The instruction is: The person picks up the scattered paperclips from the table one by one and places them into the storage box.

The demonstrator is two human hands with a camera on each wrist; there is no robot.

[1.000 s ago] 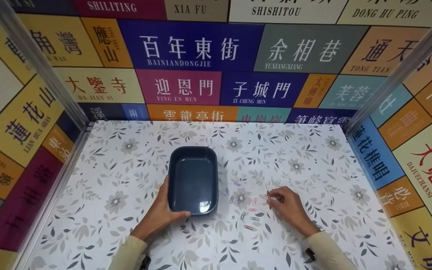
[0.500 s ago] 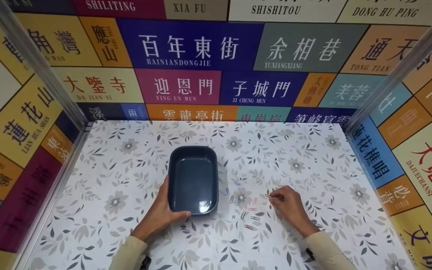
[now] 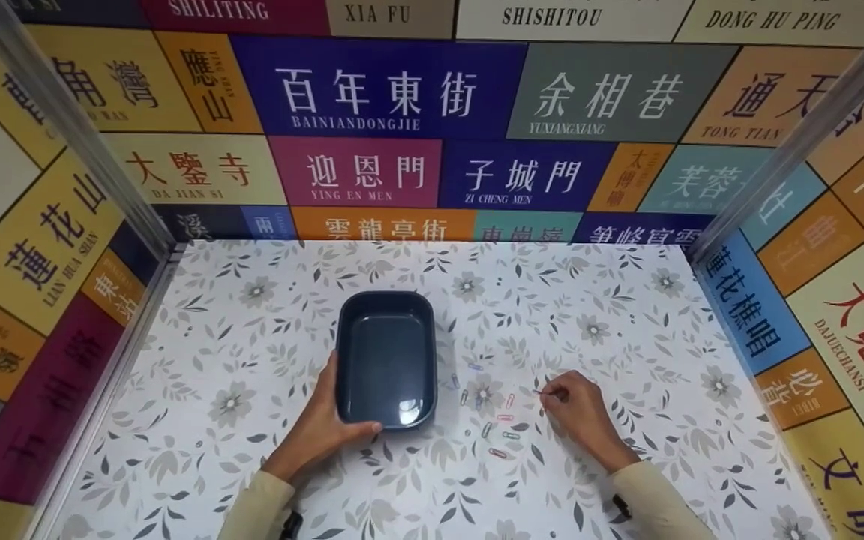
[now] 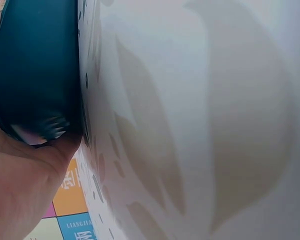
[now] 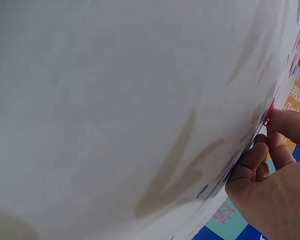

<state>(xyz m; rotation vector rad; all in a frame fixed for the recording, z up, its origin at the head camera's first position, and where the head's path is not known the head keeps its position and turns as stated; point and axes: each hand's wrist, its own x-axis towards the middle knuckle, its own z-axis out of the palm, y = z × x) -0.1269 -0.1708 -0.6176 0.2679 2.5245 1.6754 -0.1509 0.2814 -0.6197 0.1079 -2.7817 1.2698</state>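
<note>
A dark blue rectangular dish [image 3: 387, 367] rests on the floral tabletop. My left hand [image 3: 319, 431] grips its near left corner, thumb along the near side and fingers at the left side. In the left wrist view the dish wall [image 4: 37, 65] fills the upper left above the hand [image 4: 25, 180]. My right hand [image 3: 578, 412] is low over the table, right of several loose paper clips. It pinches a red paper clip [image 5: 270, 112] between thumb and index finger; in the right wrist view the other fingers of the hand [image 5: 275, 190] are curled at the table surface.
Between dish and right hand lie scattered paper clips, among them a pink one [image 3: 505, 418], a green one [image 3: 511, 435], a red one [image 3: 497, 453] and a blue one [image 3: 475, 367]. Sign-printed walls [image 3: 372, 90] border the tabletop [image 3: 252, 330] at the back and both sides.
My right fingertips have shifted slightly, and the pinched paper clip now juts left from them as a thin dark line. My left hand, the dish and the loose clips have stayed put.
</note>
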